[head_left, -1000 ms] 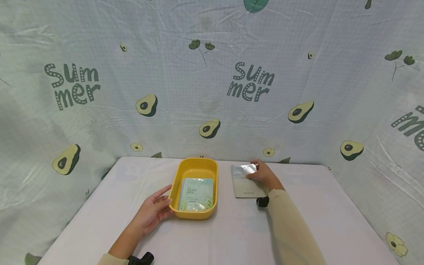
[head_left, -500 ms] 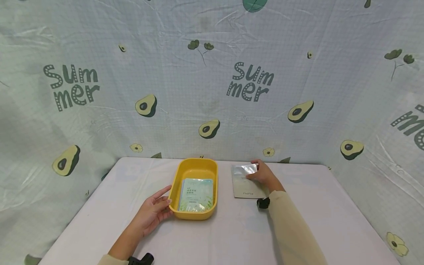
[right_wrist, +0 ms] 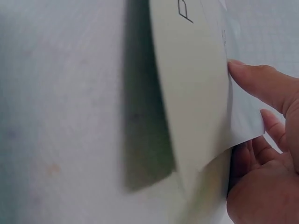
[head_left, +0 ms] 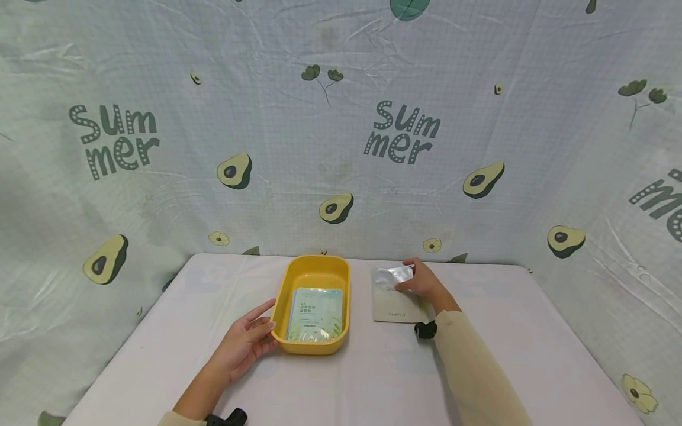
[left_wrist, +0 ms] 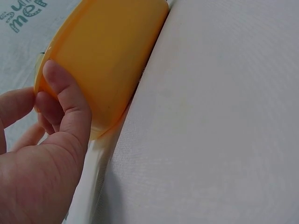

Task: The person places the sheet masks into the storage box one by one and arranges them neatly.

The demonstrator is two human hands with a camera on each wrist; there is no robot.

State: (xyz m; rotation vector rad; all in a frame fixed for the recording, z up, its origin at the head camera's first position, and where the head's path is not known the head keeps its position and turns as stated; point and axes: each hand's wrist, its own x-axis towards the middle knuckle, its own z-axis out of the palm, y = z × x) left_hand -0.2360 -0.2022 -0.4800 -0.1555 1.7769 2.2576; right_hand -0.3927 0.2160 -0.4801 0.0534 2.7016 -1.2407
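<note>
A yellow tray (head_left: pixel 295 283) stands mid-table with a pale green sachet (head_left: pixel 315 313) lying flat inside it. My left hand (head_left: pixel 246 342) rests against the tray's near left corner, fingers straight; in the left wrist view the thumb and fingers of my left hand (left_wrist: pixel 56 112) touch the tray's outer wall (left_wrist: pixel 110 56). Right of the tray, a silvery sachet (head_left: pixel 391 291) is lifted off the table at one edge. My right hand (head_left: pixel 421 279) pinches its far right part. In the right wrist view the sachet (right_wrist: pixel 194 98) curves up, with the fingers (right_wrist: pixel 261 86) of my right hand behind it.
The white table (head_left: pixel 373 378) is walled on three sides by a pale cloth printed with avocados and "summer" (head_left: pixel 402 131). Black wrist camera mounts (head_left: pixel 425 329) sit on both forearms.
My right hand has raised the silvery sachet's edge and drawn it slightly left and nearer. The left hand and the tray have stayed put.
</note>
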